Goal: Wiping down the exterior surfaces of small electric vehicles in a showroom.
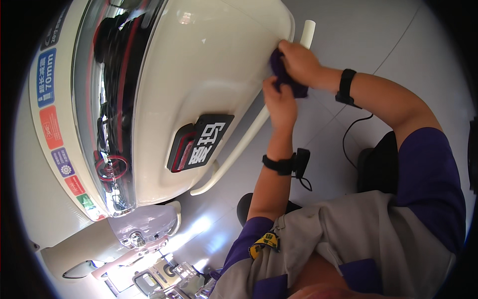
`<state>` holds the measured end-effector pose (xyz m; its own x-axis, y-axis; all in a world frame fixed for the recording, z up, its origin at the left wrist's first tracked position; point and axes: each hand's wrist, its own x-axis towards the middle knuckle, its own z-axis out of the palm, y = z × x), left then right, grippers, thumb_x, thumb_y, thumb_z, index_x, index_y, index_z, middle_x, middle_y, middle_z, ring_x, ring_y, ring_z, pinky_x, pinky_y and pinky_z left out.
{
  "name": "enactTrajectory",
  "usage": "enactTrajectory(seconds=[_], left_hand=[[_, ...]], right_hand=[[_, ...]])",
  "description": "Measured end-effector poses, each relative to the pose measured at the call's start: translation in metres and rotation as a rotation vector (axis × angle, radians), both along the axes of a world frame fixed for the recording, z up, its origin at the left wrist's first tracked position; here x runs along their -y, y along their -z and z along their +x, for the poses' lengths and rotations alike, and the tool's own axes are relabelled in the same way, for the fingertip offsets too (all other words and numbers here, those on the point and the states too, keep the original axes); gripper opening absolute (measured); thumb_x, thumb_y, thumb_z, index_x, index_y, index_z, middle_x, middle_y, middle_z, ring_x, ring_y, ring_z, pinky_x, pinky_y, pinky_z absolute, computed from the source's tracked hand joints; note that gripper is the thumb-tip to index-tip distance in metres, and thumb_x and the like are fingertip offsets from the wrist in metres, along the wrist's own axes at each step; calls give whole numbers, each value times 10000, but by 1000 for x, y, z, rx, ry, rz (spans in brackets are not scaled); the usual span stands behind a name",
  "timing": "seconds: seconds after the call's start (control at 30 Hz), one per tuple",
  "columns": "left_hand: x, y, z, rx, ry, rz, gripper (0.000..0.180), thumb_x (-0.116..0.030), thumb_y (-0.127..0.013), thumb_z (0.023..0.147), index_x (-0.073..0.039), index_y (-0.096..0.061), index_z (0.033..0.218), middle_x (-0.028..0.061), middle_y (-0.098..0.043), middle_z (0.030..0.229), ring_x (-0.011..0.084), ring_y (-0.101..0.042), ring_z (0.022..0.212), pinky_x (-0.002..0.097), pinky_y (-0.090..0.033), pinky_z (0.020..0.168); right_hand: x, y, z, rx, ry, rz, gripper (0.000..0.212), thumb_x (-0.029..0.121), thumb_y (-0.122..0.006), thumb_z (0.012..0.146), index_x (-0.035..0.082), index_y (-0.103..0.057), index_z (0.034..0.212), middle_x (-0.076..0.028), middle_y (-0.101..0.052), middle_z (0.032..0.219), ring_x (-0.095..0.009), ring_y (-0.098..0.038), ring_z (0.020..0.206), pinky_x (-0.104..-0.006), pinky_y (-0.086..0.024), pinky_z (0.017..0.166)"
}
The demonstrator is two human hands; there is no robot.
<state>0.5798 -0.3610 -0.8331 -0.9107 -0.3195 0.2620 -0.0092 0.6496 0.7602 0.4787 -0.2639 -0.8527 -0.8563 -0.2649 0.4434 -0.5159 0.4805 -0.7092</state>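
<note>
A dark purple cloth is bunched between my two hands, beside the lower edge of a cream vehicle body. My right hand is closed on its upper part, close to the corner of the body panel. Just below, my left hand has its fingers bent around the cloth's lower end. Part of the cloth is hidden behind the fingers. A cream tubular bumper bar runs past both hands, and its far end shows beyond my right hand.
On the body sits a black plate with pale lettering. A dark glossy window and a row of coloured stickers lie to the left. Other vehicles stand at the lower left. Grey tiled floor lies at the right.
</note>
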Motion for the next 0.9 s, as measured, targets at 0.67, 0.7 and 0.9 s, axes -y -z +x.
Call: enactTrajectory(seconds=[0.67,0.7,0.9], left_hand=[[-7,-14,-5,-216,-220,507,223,-74,-564,887,16,-452,1058,153,-544,1003,189,-541,959,321,-464,858],[-1,-14,5,-337,-184,639,216,-83,-567,899,14,-446,1050,140,-544,1006,173,-534,965,306,-459,868],[35,-42,20,515,-75,361,296,-235,-627,954,38,-613,1067,35,-627,884,103,-509,720,260,-445,654]], right_hand=[[14,-38,10,-31,-329,-123,138,110,-636,810,59,-537,892,-144,-649,816,-365,-646,768,-444,-505,644],[19,-46,14,-14,-386,-129,139,112,-640,810,62,-542,895,-138,-649,825,-362,-644,765,-442,-504,641],[3,2,5,163,-302,-69,175,106,-676,814,57,-541,915,-125,-638,811,-327,-653,760,-415,-502,625]])
